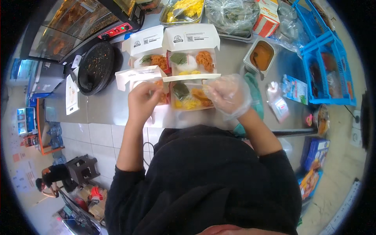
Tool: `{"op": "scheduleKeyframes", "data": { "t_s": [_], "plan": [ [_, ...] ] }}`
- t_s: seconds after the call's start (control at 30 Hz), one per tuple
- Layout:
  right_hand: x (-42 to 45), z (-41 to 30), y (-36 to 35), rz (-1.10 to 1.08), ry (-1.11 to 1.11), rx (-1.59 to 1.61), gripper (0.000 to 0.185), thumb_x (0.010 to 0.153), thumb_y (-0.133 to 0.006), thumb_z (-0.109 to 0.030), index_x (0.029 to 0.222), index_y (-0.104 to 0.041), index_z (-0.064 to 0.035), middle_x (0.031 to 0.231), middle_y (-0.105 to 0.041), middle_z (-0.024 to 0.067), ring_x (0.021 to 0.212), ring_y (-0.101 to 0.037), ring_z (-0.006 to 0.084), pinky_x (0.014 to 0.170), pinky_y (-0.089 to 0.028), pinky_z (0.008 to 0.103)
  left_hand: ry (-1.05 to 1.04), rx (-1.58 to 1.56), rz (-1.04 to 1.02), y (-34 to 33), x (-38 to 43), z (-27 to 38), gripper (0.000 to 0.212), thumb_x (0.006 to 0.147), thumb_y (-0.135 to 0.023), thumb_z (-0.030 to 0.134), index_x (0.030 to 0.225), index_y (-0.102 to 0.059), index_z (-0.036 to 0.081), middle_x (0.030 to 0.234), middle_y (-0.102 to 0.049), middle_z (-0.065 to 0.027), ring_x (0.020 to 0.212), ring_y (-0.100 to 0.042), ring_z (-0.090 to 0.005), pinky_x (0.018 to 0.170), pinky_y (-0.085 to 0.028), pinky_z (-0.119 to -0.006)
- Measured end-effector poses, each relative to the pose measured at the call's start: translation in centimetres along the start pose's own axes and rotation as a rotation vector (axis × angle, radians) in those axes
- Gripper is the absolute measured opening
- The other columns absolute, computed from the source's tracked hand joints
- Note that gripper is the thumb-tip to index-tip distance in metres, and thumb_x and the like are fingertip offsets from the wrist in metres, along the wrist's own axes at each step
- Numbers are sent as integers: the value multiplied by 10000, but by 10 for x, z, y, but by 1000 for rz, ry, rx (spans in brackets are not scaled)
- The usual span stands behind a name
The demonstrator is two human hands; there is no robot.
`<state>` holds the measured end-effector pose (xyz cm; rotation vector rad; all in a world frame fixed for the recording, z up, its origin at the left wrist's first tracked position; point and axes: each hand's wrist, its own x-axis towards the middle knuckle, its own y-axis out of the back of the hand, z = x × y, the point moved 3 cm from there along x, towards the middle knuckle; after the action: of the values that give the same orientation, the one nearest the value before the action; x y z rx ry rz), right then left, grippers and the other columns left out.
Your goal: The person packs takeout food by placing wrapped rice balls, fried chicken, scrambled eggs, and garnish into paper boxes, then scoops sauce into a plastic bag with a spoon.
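Note:
My bare left hand [144, 101] hovers at the front left food box [141, 75], fingers curled and partly hiding its contents. My right hand [227, 95], in a clear plastic glove, is curled at the right side of the front right food box [194, 109]. Whether either hand grips anything is unclear. That box holds a green packet [181, 90], yellow crumbly food [189, 104] and fried pieces [199, 94]. Behind stand two open boxes, a back left box [147, 39] and a back right box [192, 35]. Fried chicken [204, 60] and white rice [191, 63] lie in the latter.
Left are a black stone mortar [97, 69] and a heated display case [73, 26]. A metal tray [164, 21] of yellow food and a bag of greens [232, 14] stand behind. Right are a sauce container [261, 55], green cloth [255, 91] and blue basket [332, 101]. A person [55, 174] sits far left.

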<state>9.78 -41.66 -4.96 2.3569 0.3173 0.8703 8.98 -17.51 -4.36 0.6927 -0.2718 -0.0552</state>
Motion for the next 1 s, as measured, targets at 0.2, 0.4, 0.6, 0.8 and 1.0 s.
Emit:
{"op": "scheduleKeyframes", "data": {
  "t_s": [0.2,0.4,0.6,0.8,1.0],
  "plan": [
    [-19,37,-66,88,-287,-52,109,745,-571,-128,674,-597,-50,559,-534,143,481,-521,295,467,-402,390,138,-25,-127,-24,-32,-31,129,754,-608,51,876,-636,20,820,-620,-101,713,-590,-202,652,-469,-295],
    [-6,18,-55,-30,-93,-89,90,714,-582,-138,667,-599,-63,583,-553,117,498,-537,285,465,-416,389,-347,265,59,-48,2,16,210,695,-646,42,905,-633,48,903,-609,-95,865,-563,-296,767,-449,-372],
    [-22,1,-52,-168,103,-130,61,651,-609,-144,657,-587,-87,577,-537,89,472,-515,277,453,-409,398,-412,131,-266,-66,-17,2,185,645,-693,59,815,-621,53,900,-618,-72,862,-571,-280,796,-446,-381],
    [-44,15,-61,-119,-146,-16,18,681,-558,-94,667,-569,-95,615,-572,95,528,-551,283,490,-437,386,-73,8,-70,-38,-28,-16,404,649,-716,109,1028,-594,38,963,-600,-112,882,-572,-262,766,-450,-362],
    [-25,34,-81,-200,-423,-351,143,776,-529,-199,757,-638,-109,720,-627,122,647,-600,286,618,-469,414,-5,0,-24,-18,-21,-13,326,722,-638,62,1041,-583,24,965,-597,-127,900,-559,-270,794,-430,-358]
  ]
}}
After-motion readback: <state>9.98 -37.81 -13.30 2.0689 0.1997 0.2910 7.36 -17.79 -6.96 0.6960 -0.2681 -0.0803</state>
